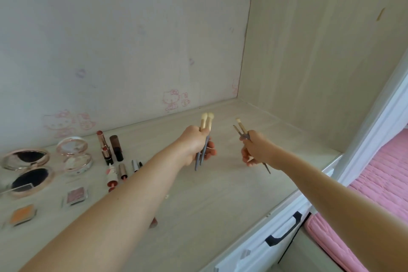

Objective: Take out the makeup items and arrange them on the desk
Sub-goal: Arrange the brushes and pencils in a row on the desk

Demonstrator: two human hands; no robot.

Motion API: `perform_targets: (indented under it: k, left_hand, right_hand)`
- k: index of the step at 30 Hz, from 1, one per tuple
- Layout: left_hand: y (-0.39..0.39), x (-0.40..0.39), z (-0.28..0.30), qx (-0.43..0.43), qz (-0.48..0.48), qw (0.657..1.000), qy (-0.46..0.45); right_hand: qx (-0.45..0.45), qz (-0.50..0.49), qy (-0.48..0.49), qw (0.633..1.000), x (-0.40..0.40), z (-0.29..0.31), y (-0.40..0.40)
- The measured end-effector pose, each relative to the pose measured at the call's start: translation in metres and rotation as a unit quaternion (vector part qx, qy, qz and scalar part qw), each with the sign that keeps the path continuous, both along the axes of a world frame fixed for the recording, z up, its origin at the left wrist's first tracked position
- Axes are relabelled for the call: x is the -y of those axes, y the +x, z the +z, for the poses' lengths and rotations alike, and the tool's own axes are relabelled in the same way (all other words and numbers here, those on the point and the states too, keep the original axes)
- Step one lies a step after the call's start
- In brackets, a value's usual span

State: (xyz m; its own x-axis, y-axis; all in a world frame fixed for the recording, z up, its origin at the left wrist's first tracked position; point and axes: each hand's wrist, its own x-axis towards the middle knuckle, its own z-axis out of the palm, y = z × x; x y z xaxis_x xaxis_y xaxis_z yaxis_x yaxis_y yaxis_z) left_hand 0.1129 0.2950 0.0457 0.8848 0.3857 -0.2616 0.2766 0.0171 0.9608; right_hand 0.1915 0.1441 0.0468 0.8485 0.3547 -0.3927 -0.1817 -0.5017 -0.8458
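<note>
My left hand grips two large makeup brushes with cream bristles and grey handles, held upright above the middle of the pale wooden desk. My right hand pinches two thinner brushes a little to the right, their tips pointing up and away. On the desk's left side lie two open compacts, several lipsticks, two small eyeshadow pans and several pencils.
A wall with pink cat stickers stands behind the desk, and a side panel closes it on the right. A white drawer with a black handle sits below the desk's front edge. A pink bedspread lies at the far right.
</note>
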Motion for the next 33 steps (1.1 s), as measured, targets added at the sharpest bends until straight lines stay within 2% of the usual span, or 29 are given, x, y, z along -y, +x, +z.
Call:
perform_targets:
  k: [9,17,19,23,25,30,33]
  left_hand:
    - [-0.088,-0.043,0.011,0.018,0.036,0.995,0.088]
    - [-0.193,-0.084,0.008,0.021,0.066,0.985,0.158]
    - [-0.218,-0.096,0.004,0.009,0.072,0.977,0.198]
    - [-0.264,-0.122,-0.007,-0.016,0.084,0.96,0.266]
    - [-0.284,-0.134,-0.012,-0.035,0.088,0.947,0.305]
    - [-0.321,-0.154,-0.026,-0.081,0.101,0.903,0.41]
    - [-0.332,-0.159,-0.034,-0.063,0.089,0.875,0.472]
  right_hand:
    - [0.118,0.131,0.009,0.984,-0.038,0.005,-0.069]
    - [0.046,0.188,0.093,0.977,-0.08,-0.002,-0.136]
    - [0.066,0.212,0.074,0.972,-0.092,-0.003,-0.155]
    - [0.185,0.29,-0.029,0.939,-0.115,-0.005,-0.192]
    - [0.207,0.308,-0.036,0.928,-0.126,-0.007,-0.207]
    - [0.087,0.309,0.034,0.947,-0.144,-0.014,-0.233]
    - [0.042,0.317,0.057,0.946,-0.151,-0.018,-0.243]
